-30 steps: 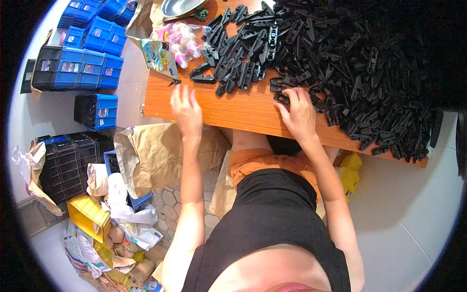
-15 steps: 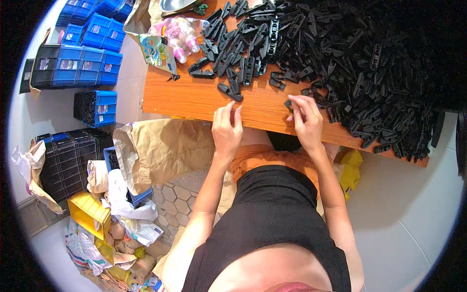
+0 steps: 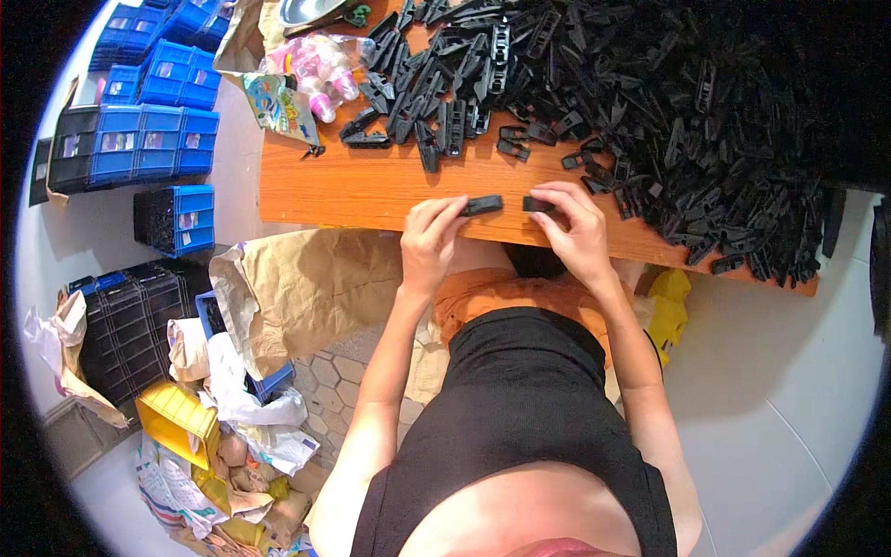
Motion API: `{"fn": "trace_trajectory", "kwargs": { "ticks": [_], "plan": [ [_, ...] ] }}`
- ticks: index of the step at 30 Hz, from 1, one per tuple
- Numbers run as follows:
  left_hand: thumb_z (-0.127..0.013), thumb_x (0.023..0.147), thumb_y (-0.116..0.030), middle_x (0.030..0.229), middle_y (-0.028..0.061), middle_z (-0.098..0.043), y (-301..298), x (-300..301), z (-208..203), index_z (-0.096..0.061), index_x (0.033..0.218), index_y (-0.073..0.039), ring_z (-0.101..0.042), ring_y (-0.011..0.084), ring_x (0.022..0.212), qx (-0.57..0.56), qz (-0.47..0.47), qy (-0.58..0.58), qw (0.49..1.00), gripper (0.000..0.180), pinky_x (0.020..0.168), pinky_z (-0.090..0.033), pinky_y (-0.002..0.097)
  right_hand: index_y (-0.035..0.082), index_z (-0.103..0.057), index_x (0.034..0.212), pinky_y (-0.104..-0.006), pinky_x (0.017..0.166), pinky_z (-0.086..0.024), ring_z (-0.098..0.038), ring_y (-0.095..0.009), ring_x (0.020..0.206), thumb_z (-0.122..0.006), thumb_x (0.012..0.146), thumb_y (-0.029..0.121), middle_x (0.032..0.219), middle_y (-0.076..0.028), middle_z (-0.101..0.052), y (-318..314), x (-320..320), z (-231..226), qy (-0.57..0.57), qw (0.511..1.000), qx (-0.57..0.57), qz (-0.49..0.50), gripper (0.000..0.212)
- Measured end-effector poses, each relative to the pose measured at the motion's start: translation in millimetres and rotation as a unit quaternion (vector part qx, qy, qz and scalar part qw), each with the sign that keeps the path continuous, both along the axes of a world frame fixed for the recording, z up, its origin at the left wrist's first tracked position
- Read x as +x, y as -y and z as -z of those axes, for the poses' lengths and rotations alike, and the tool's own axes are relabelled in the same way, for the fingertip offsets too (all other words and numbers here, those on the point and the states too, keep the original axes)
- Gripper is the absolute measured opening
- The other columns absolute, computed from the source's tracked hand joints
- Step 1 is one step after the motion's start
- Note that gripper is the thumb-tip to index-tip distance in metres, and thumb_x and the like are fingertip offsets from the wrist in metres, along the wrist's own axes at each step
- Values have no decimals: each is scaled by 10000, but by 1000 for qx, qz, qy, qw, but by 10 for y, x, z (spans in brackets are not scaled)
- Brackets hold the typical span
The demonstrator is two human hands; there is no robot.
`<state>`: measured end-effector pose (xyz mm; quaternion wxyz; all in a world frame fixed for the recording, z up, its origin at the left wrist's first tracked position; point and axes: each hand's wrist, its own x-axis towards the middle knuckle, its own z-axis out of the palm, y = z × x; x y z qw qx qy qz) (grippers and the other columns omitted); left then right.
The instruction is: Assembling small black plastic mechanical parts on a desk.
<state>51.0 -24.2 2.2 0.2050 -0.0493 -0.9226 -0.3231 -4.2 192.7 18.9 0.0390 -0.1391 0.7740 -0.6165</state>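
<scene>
Between the thumb and fingers of my left hand is an elongated black plastic part, its free end pointing right. My right hand pinches a small black plastic piece, level with that part. A short gap separates the two pieces above the front edge of the wooden table. Behind my hands, long black plastic parts lie loosely. Smaller black pieces sit just beyond my right hand.
A large heap of black parts covers the table's right side. Toward the back left lie a clear bag with pink-and-white items and a metal bowl. Blue crates stand at left; a brown paper sheet hangs near the table's front.
My left hand has taken an elongated black part from the table's near side. My right hand has turned slightly, bringing its small piece into clearer view. The whole view has shifted slightly.
</scene>
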Motion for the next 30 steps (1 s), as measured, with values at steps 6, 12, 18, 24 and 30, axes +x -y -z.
{"fn": "trace_trajectory", "kwargs": {
  "ticks": [6,12,18,24,30],
  "plan": [
    [-727,714,62,993,111,-676,-107,-98,-20,-693,1069,-49,-645,248,921,93,29,39,994,374,787,-532,327,5,-673,1007,-348,781,-526,-650,-281,883,-723,743,4,946,-140,-665,43,-94,101,-88,992,37,-79,269],
    [-716,738,70,1001,113,-681,-49,-137,25,-691,1054,-16,-663,190,916,159,34,97,982,328,771,-573,282,6,-689,946,-347,779,-527,-654,-273,887,-743,693,-20,938,-133,-678,-13,-181,93,-108,988,43,-99,260],
    [-742,715,44,1004,122,-682,-79,-141,9,-693,1030,-8,-667,206,897,129,49,93,986,323,749,-566,299,16,-685,955,-363,785,-514,-648,-267,906,-744,687,-4,943,-119,-682,84,-176,167,-163,978,59,-112,276],
    [-740,761,-133,1134,77,-653,-21,-34,19,-634,1184,-93,-595,254,1076,-22,89,52,994,438,958,-434,392,15,-685,971,-342,751,-522,-644,-261,906,-749,707,-7,937,-108,-673,-117,-58,77,-136,982,82,-104,272],
    [-420,994,-313,1563,23,-228,568,711,392,-343,1470,-238,-169,280,1446,-210,-210,103,949,489,1161,-42,517,15,-702,983,-338,764,-524,-638,-254,885,-758,728,38,955,-115,-657,-575,140,-270,-23,971,145,-190,262]
  ]
}}
